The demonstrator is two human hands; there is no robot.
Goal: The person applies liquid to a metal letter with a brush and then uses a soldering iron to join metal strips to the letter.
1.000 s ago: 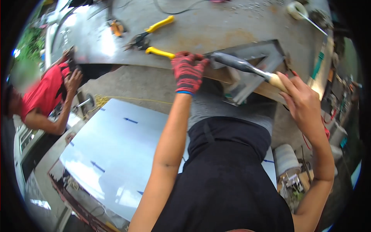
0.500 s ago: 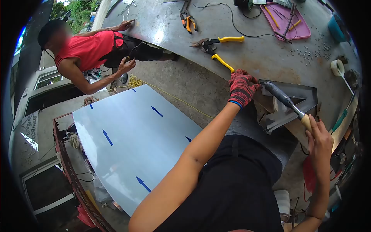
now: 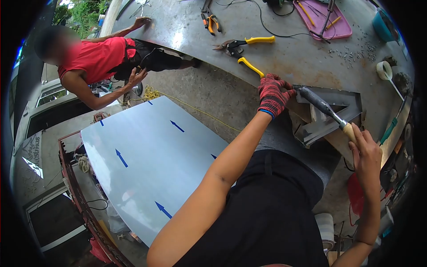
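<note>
My left hand (image 3: 274, 95), in a red and black glove, has its fingers pinched at the corner of a hollow metal letter-like frame (image 3: 349, 99); what lies between them is too small to tell. Bare, my right hand (image 3: 368, 153) is wrapped round the wooden handle of a soldering iron (image 3: 321, 103). The iron's thick dark head lies over the frame's upper left part, close to my gloved fingertips. Yellow-handled snips (image 3: 242, 48) lie open on the metal table (image 3: 293, 60), one handle end touching or just behind my left hand.
A person (image 3: 100, 62) in a red top stands across the table's far left edge. Pliers (image 3: 211, 21), a pink tray (image 3: 344, 27), scattered small metal bits, a tape roll (image 3: 383, 70) and a blue bowl (image 3: 385, 26) are on the table. A large pale sheet (image 3: 147, 155) lies at left.
The view has shifted slightly, moving the table and tools a little left and up. Both hands keep their holds, and the iron's head sits nearer the frame's left corner.
</note>
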